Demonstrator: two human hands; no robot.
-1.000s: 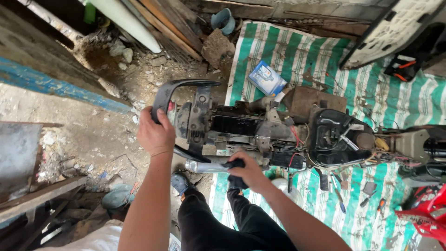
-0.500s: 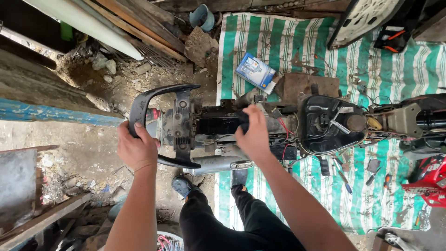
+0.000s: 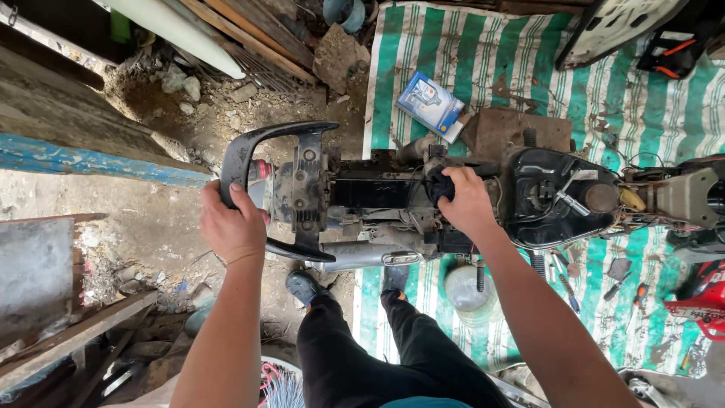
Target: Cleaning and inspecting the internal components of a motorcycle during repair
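Hands held the stripped motorbike (image 3: 453,200) at two places: the left hand (image 3: 232,227) was wrapped tight round the black grab rail (image 3: 264,162) at its tail, and the right hand (image 3: 467,202) was closed on a dark part of the frame mid-body. Bare metal frame and black tank (image 3: 555,200) looked heavy and stiff, so rail and frame seemed the sound holds. Its long axis ran left to right, tail over dirt, front over the striped mat (image 3: 453,68).
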